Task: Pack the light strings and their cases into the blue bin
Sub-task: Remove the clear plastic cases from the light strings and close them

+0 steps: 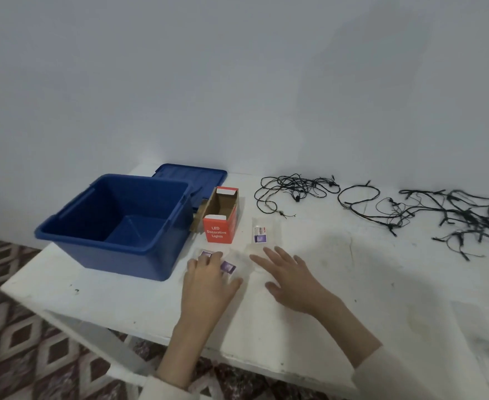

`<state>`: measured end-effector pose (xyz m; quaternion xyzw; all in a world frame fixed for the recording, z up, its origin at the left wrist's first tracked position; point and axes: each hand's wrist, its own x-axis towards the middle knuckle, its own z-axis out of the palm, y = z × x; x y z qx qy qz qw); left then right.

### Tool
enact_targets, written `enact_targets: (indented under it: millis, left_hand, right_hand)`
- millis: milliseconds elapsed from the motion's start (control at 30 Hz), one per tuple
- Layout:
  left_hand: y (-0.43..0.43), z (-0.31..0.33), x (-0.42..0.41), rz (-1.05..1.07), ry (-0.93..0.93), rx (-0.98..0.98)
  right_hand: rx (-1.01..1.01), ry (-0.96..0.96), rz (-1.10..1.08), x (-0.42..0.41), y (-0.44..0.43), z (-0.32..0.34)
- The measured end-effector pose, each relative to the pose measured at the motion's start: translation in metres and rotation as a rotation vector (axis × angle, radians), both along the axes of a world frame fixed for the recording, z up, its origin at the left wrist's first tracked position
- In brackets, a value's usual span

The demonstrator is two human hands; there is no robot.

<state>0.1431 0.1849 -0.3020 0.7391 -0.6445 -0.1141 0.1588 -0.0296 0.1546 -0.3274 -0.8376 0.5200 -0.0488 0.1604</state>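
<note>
Head view: my left hand (206,280) lies flat, fingers straight, pressing on a clear plastic case with a purple label (227,267) just beside the blue plastic bin (107,255). My right hand (289,280) is spread, holding nothing, over the white table (367,284). Tangled black light strings (453,217) lie far right.

Left hand (207,280) on clear cases (227,267) beside blue bin (116,255)

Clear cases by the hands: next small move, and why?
Probably close the left hand on the clear case it rests on and lift it into the blue bin beside it. The bin looks empty, the right hand is open and holds nothing, and the light strings lie loose farther right.
</note>
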Motion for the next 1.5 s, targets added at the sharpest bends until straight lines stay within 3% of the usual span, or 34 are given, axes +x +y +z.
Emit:
enact_targets:
  millis: [200, 367, 633, 767, 967, 1100, 1267, 1500]
  left_hand:
    - [-0.008, -0.007, -0.015, -0.006, 0.035, -0.056]
    - [-0.016, -0.021, -0.035, -0.02, 0.027, -0.084]
    - [-0.025, -0.037, -0.047, 0.01, -0.218, -0.047]
    - [-0.025, -0.035, -0.05, -0.018, -0.231, -0.054]
    - [-0.014, -0.027, -0.095, -0.219, 0.005, -0.311]
    - [0.004, -0.02, -0.151, -0.403, 0.18, -0.211]
    - [0.032, -0.02, -0.211, -0.611, 0.228, 0.007]
    - [0.059, -0.016, -0.262, -0.646, 0.314, 0.201]
  right_hand:
    - [-0.144, 0.217, -0.091, -0.009, 0.007, -0.001]
    - [-0.267, 0.269, -0.251, -0.018, 0.004, -0.012]
    - [-0.228, 0.276, -0.296, -0.015, 0.01, -0.009]
    - [-0.145, 0.182, -0.269, -0.019, 0.018, 0.001]
    - [-0.113, -0.019, -0.379, -0.057, 0.038, 0.022]
    - [-0.116, -0.027, -0.542, -0.119, 0.059, 0.034]
    - [-0.005, 0.065, -0.816, -0.202, 0.093, 0.037]
    - [0.216, 0.082, -0.957, -0.244, 0.103, 0.021]
